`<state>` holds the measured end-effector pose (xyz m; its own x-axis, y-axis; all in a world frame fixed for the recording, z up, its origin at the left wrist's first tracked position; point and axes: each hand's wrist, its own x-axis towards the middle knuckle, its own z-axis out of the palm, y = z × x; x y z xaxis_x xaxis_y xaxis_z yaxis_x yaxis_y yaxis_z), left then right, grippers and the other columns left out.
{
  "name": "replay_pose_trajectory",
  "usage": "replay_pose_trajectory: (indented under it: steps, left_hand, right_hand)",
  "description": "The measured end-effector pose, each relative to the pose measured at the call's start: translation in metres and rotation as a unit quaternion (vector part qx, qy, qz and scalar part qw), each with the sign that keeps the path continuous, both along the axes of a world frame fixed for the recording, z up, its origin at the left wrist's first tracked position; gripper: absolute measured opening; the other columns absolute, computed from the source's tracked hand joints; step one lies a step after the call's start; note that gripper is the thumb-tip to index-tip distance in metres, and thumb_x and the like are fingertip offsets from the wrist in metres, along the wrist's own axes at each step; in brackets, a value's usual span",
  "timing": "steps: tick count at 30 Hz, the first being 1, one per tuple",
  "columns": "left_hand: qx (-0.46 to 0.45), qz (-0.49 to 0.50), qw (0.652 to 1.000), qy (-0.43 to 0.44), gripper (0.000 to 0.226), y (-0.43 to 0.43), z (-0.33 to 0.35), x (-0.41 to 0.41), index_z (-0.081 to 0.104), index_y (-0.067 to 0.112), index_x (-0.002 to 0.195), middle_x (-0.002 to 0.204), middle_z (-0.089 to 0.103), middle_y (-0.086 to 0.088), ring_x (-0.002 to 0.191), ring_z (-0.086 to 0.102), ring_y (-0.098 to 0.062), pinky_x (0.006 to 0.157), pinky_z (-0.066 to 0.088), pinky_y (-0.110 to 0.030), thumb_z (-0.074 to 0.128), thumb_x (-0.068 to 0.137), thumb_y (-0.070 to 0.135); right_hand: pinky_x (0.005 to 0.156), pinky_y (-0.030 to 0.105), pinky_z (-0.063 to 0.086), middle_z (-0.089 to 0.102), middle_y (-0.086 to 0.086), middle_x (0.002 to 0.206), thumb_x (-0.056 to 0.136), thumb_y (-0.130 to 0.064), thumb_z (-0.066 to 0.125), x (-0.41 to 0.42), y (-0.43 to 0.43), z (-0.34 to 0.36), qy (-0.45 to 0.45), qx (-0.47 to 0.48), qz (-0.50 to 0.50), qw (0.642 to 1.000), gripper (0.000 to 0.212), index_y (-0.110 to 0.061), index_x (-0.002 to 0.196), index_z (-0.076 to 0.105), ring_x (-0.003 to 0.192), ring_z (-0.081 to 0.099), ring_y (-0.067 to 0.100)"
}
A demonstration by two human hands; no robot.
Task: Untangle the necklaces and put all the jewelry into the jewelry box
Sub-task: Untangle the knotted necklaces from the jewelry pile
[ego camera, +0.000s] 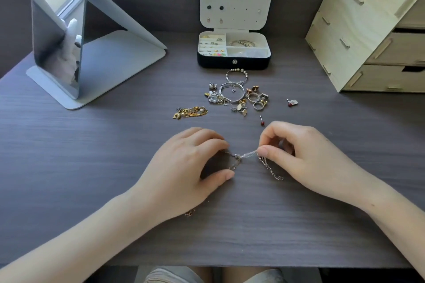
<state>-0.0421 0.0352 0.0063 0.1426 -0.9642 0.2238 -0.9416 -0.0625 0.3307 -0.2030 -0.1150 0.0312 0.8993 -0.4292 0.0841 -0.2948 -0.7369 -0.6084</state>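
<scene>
Hands meet over the near middle of the desk (92,190), and the tangled silver necklaces (239,158) are stretched between them. Your right hand (308,156) has thumb and forefinger pinching the chains just right of the knot, the other fingers curled in behind, and a loose end trails from that pinch down onto the desk. Your left hand (184,167) arches over the other side: fingers bent, tips down where the chain runs in under them, thumb lying apart on the desk below the knot. Whether those fingers pin the chain or grip it, I cannot tell. A scrap of chain (189,212) peeks out from under your left wrist. Further back, the gold chain heap (190,112) lies on its own, left of the jewelry pile (234,95), where bangles, rings, earrings and charms bunch together just in front of the jewelry box (234,63). One red-ball stud (262,121) sits just beyond your right knuckles, and a second stud (290,103) lies well right of the pile. The box is open, lid upright with a few earrings on its panel, compartments holding rings, studs and a bracelet. At back left stands the mirror (57,41); at back right, the wooden drawer unit (368,30).
</scene>
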Motion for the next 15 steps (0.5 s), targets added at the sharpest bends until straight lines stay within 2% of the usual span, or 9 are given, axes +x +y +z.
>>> replay_pose_trajectory:
  steps: [2, 6, 9, 12, 15]
  left_hand:
    - [-0.006, 0.000, 1.000, 0.008, 0.042, 0.001, 0.000, 0.002, 0.067, 0.019, 0.105, 0.106, 0.064, 0.006, 0.100, 0.058, -0.015, 0.088, 0.042, -0.025, 0.050, 0.084, 0.052]
    - [-0.009, -0.016, 1.000, 0.005, 0.035, 0.002, -0.003, 0.003, 0.069, 0.022, 0.102, 0.107, 0.062, 0.006, 0.100, 0.056, -0.017, 0.085, 0.048, -0.034, 0.050, 0.087, 0.048]
    - [-0.023, -0.033, 0.999, -0.001, 0.030, 0.000, -0.004, 0.006, 0.071, 0.022, 0.099, 0.105, 0.063, 0.004, 0.097, 0.057, -0.019, 0.083, 0.049, -0.032, 0.049, 0.089, 0.040]
    - [-0.042, -0.045, 0.998, -0.004, 0.028, 0.000, -0.003, 0.008, 0.072, 0.021, 0.096, 0.104, 0.063, 0.003, 0.094, 0.058, -0.020, 0.079, 0.049, -0.032, 0.048, 0.090, 0.034]
    - [-0.071, -0.058, 0.996, -0.020, 0.025, -0.005, 0.000, 0.010, 0.072, 0.020, 0.093, 0.101, 0.063, 0.000, 0.090, 0.057, -0.022, 0.076, 0.048, -0.033, 0.048, 0.090, 0.026]
  right_hand:
    - [0.060, 0.008, 0.034, 0.057, -0.017, 0.067, 0.085, -0.023, 0.065, 0.000, -0.001, -0.001, 0.006, -0.003, 0.003, 1.000, 0.014, -0.028, 0.074, 0.057, 0.067, 0.051, -0.004]
    - [0.068, 0.008, 0.034, 0.049, -0.021, 0.064, 0.082, -0.033, 0.063, -0.001, 0.000, -0.004, 0.018, -0.069, 0.016, 0.997, 0.014, -0.030, 0.070, 0.057, 0.077, 0.048, -0.001]
    - [0.071, 0.010, 0.035, 0.049, -0.022, 0.066, 0.077, -0.042, 0.056, -0.004, 0.003, -0.003, 0.021, -0.087, 0.036, 0.995, 0.011, -0.034, 0.070, 0.054, 0.076, 0.046, -0.003]
    - [0.068, 0.016, 0.035, 0.053, -0.020, 0.071, 0.077, -0.049, 0.048, -0.003, 0.005, -0.005, 0.013, -0.097, 0.038, 0.994, 0.019, -0.032, 0.076, 0.057, 0.072, 0.043, 0.001]
    - [0.063, 0.021, 0.035, 0.053, -0.016, 0.073, 0.077, -0.047, 0.049, 0.006, 0.006, -0.006, 0.013, -0.125, 0.047, 0.991, 0.023, -0.028, 0.081, 0.062, 0.069, 0.040, 0.004]
